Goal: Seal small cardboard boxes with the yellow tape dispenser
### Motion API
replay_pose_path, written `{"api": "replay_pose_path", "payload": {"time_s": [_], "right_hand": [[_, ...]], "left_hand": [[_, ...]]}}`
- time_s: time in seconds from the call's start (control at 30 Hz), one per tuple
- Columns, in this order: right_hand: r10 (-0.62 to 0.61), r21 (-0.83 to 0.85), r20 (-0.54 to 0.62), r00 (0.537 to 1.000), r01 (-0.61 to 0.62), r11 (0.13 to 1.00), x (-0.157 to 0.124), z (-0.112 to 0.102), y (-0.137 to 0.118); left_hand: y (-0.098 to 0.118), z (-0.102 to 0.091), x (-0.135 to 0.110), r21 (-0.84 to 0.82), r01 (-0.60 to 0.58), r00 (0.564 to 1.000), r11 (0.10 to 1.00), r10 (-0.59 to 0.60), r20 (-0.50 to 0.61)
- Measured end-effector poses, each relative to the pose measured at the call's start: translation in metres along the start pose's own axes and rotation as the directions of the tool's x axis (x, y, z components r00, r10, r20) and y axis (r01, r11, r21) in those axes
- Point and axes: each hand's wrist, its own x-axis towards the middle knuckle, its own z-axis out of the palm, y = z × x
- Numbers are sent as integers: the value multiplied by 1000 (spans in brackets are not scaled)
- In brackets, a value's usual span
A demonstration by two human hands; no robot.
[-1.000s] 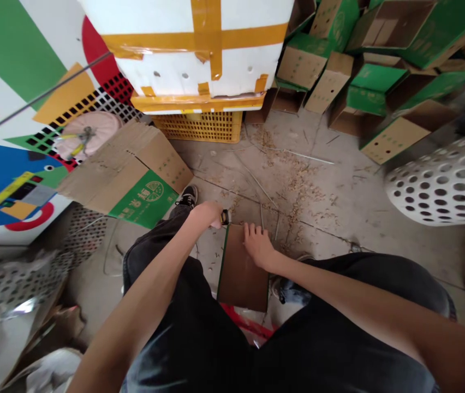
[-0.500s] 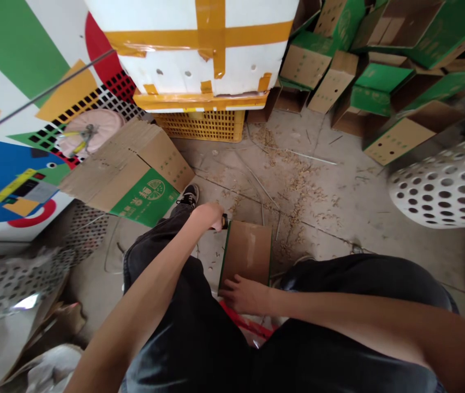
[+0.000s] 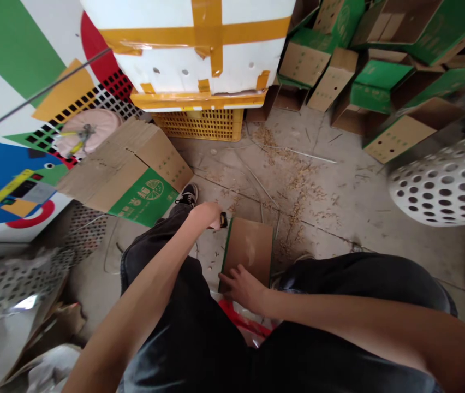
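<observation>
My left hand [image 3: 206, 215] is closed around a small black and yellow tool [image 3: 224, 220], whose exact kind I cannot make out. Just to its right lies a brown cardboard carton panel [image 3: 249, 248] with a green edge, low in front of me between my legs. My right hand [image 3: 244, 289] rests on that panel's near left corner, fingers spread over the cardboard. Part of the panel's near edge is hidden behind this hand.
A folded green-printed carton [image 3: 134, 174] lies left of my hands. Ahead, a taped white foam box [image 3: 200, 54] sits on a yellow crate [image 3: 200, 125]. Green cartons [image 3: 383, 87] are heaped at upper right, beside a white perforated drum [image 3: 449, 185]. Shavings litter the concrete floor [image 3: 318, 218].
My right hand has slid from the panel's far part to its near left corner. The panel now looks shorter and sits slightly farther forward. My left hand has barely moved.
</observation>
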Motion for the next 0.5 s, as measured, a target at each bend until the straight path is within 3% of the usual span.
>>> {"api": "replay_pose_path", "payload": {"time_s": [0.13, 0.27, 0.4, 0.5], "right_hand": [[107, -8, 53, 993, -106, 994, -2, -12, 3], [210, 28, 57, 976, -212, 977, -2, -26, 10], [360, 99, -18, 933, -357, 929, -2, -53, 26], [489, 181, -71, 869, -471, 863, -4, -73, 48]], "left_hand": [[-4, 1, -2, -33, 64, 992, 997, -68, -102], [-8, -2, -9, -124, 166, 958, 978, -190, -213], [-11, -4, -10, -270, 247, 883, 930, -331, -332], [-14, -2, -6, -329, 271, 824, 905, -395, -407]]}}
